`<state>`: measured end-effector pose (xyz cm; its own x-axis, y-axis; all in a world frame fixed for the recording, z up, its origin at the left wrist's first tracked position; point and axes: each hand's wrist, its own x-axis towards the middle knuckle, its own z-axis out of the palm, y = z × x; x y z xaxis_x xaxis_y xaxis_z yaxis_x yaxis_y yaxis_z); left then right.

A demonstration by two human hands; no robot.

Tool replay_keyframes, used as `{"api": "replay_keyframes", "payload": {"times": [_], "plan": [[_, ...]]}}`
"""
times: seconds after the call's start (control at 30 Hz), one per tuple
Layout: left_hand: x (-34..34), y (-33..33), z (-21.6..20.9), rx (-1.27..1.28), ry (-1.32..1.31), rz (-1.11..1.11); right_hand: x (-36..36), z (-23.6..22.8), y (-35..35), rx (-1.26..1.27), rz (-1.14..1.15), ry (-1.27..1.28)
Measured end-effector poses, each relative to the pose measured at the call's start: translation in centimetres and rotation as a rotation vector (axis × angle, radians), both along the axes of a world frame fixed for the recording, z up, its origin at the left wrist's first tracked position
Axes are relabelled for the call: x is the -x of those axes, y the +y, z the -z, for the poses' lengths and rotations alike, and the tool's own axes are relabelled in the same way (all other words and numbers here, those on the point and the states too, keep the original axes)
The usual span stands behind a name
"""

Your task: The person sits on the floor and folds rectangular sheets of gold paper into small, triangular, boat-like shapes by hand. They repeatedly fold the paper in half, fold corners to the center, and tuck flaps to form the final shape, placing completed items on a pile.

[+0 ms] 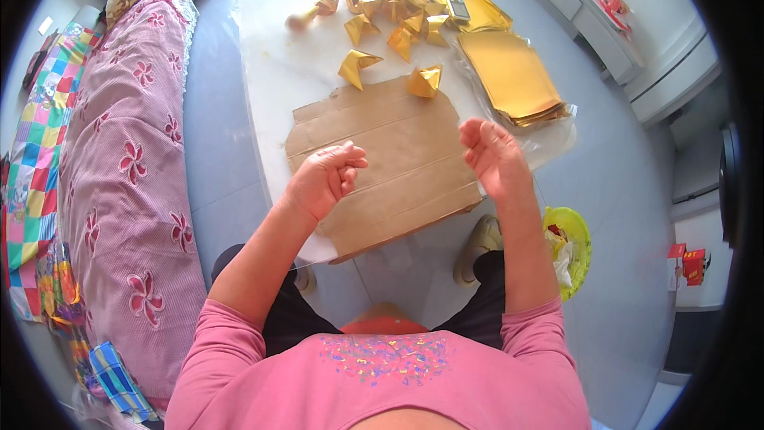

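My left hand (325,180) hovers over the left part of a flat brown cardboard sheet (398,151), its fingers curled in and nothing visible in them. Above the sheet's right edge is my right hand (498,161), loosely cupped, with the thumb apart from the bent fingers and no object in it. A folded gold paper ingot (425,81) rests at the cardboard's far edge, nearest to my right hand. Just beyond the sheet lies another folded gold paper piece (358,68). Farther back, several more gold folded pieces (398,9) sit in a loose group.
Stacked gold paper sheets (513,72) lie at the right on clear plastic. Behind them is a dark-screened handheld device (456,1). A yellow-green basket (579,251) stands on the floor at my right. A bed with a pink flowered cover (131,191) runs along the left.
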<state>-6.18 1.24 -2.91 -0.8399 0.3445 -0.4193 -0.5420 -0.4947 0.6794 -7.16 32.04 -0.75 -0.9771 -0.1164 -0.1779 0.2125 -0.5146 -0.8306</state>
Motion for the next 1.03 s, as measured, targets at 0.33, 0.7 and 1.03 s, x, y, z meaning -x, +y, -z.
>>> {"api": "replay_keyframes", "payload": {"times": [0.33, 0.7, 1.03], "plan": [[-3.0, 2.5, -1.9, 0.764, 0.367, 0.362, -2.3, 0.7, -3.2, -0.458, -0.33, 0.041], [-2.9, 1.3, -1.1, 1.085, 0.795, 0.379, 6.2, 1.6, -7.6, -0.759, -0.114, 0.305], [-2.6, 2.7, 1.4, 1.353, 1.323, 0.527, -0.6, -3.6, -15.8, -0.991, -0.303, 0.835]]}}
